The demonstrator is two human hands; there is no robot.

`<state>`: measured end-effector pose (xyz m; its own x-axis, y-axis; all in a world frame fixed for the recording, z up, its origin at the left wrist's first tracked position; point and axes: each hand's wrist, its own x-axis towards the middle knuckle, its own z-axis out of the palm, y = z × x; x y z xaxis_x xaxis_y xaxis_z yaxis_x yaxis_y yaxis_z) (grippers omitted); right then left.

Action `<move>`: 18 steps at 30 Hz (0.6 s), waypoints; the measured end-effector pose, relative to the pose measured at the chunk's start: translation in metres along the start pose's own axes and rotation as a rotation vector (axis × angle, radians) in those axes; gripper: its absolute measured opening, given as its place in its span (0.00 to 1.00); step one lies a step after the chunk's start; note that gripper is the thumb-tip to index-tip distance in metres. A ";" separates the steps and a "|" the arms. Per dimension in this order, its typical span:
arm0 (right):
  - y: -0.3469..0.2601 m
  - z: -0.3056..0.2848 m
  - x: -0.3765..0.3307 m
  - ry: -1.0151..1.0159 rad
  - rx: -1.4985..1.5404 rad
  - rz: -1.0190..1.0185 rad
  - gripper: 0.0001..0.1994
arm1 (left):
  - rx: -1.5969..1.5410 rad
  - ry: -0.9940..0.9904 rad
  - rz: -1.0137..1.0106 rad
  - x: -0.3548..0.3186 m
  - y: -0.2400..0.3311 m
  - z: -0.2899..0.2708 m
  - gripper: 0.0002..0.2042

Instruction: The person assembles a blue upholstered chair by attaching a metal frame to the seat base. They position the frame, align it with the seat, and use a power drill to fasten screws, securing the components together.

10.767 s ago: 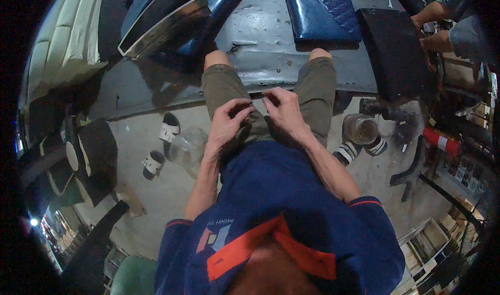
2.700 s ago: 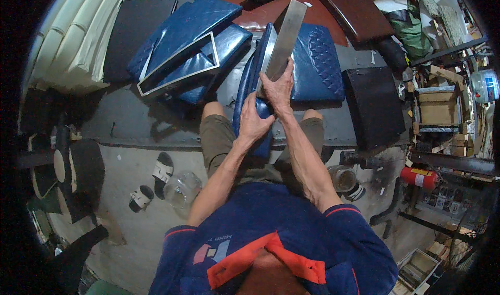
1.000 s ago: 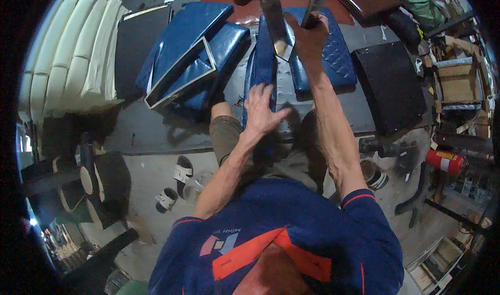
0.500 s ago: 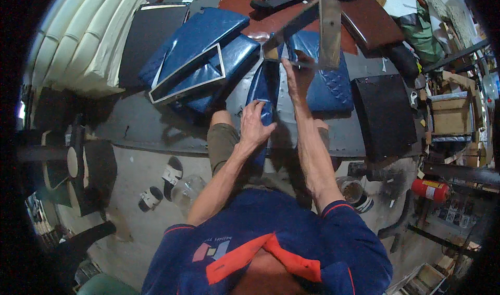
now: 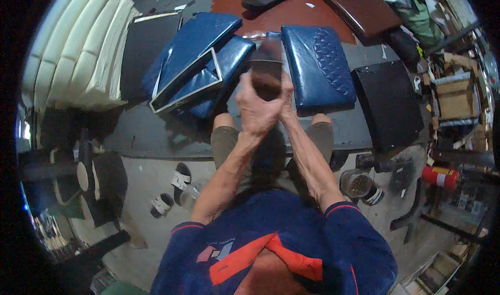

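Note:
Both my hands are closed round a dark brown rectangular frame [image 5: 266, 70], held upright above my lap and blurred by motion. My left hand [image 5: 255, 110] grips its near left side, the thumb crossing toward the right. Against the right side is my right hand [image 5: 286, 99], its fingers partly hidden. To the right lies a blue padded panel [image 5: 303, 68] with a stitched diamond pattern. More blue padded panels [image 5: 203, 37] are stacked on the left, and a thin pale-edged rectangular frame [image 5: 188, 96] rests on them.
White foam slabs [image 5: 78, 39] stand at the left beside a black panel [image 5: 148, 50]. At the right lies another black panel [image 5: 390, 105]. Brown padded panels [image 5: 362, 11] are at the back. Sandals [image 5: 161, 205], a clear jar [image 5: 357, 183] and a red fire extinguisher [image 5: 440, 177] are around me.
The brown frame has come nearer and turned end-on. My left hand has left the blue strip and taken hold of the frame beside my right hand. The stitched panel is now uncovered.

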<state>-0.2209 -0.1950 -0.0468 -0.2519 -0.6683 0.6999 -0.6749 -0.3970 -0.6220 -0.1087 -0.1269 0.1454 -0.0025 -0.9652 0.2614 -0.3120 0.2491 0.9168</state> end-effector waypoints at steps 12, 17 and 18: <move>0.014 0.024 0.043 0.100 0.876 0.962 0.21 | 0.005 -0.100 0.065 -0.003 -0.111 0.005 0.19; 0.076 0.041 0.027 -0.018 0.664 0.925 0.18 | 0.317 -0.347 -0.060 -0.011 -0.140 0.021 0.22; 0.038 0.047 0.027 -0.003 0.819 1.036 0.14 | 0.352 -0.342 -0.068 -0.012 -0.140 -0.001 0.23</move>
<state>-0.2211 -0.2581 -0.0679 -0.3922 -0.8919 -0.2250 0.4403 0.0327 -0.8972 -0.0640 -0.1498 0.0137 -0.2646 -0.9637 0.0363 -0.6241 0.1998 0.7553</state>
